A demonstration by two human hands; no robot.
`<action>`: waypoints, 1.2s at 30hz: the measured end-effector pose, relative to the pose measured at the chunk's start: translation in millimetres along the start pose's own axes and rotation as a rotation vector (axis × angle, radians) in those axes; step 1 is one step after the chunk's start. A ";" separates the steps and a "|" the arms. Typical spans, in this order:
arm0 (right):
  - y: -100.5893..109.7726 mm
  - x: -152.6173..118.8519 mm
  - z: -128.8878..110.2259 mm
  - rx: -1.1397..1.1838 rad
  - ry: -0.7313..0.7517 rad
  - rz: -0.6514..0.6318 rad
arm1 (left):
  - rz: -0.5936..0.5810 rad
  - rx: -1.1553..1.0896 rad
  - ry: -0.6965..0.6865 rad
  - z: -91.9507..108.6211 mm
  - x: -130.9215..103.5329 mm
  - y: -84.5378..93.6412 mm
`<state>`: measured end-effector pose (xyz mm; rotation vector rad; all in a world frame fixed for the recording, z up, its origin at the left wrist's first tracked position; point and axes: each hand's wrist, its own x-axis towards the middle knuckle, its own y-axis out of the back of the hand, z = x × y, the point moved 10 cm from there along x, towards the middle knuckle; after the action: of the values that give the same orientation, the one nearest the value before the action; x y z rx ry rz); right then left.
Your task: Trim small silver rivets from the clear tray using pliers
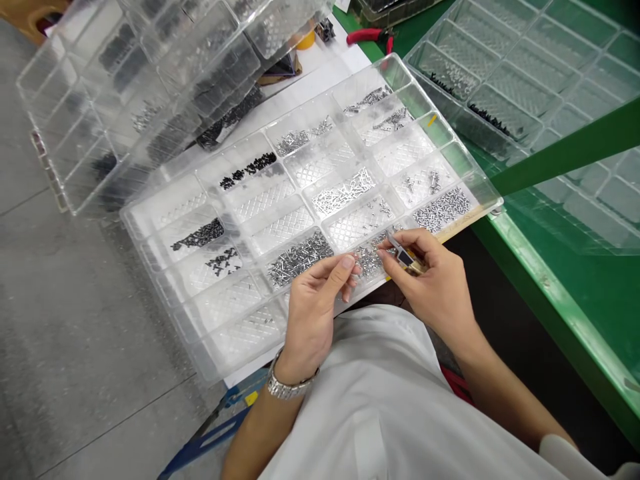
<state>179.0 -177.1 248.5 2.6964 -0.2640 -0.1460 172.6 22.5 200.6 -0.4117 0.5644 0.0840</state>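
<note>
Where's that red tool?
In the head view, the red-handled tool is near the top, right of centre, by the edge of the white paper, just beyond the middle clear tray.

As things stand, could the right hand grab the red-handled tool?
Probably not right away: the right hand holds a small metal tool, and the red-handled tool lies beyond the clear tray.

We see a clear tray (405, 157) patterned with diamond crosshatching, silver screws (303, 257), black screws (205, 234), red-handled pliers (361, 36), a green bench (595, 320), our white shirt (370, 400), our silver watch (289, 387) and grey floor (100, 333).
</note>
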 end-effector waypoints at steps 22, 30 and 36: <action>-57.9 -7.4 -28.9 0.588 -0.082 -0.248 | -0.034 -0.045 -0.053 13.9 -23.0 20.1; -61.9 -13.7 -23.2 0.448 -0.109 -0.253 | 0.084 0.052 -0.201 23.6 -29.2 42.9; -49.3 -21.5 -13.1 0.336 -0.071 -0.241 | 0.099 0.067 -0.196 19.6 -26.3 44.9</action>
<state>167.9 -123.4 240.8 3.0554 0.0214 -0.2931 151.7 72.4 213.7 -0.3062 0.3928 0.1973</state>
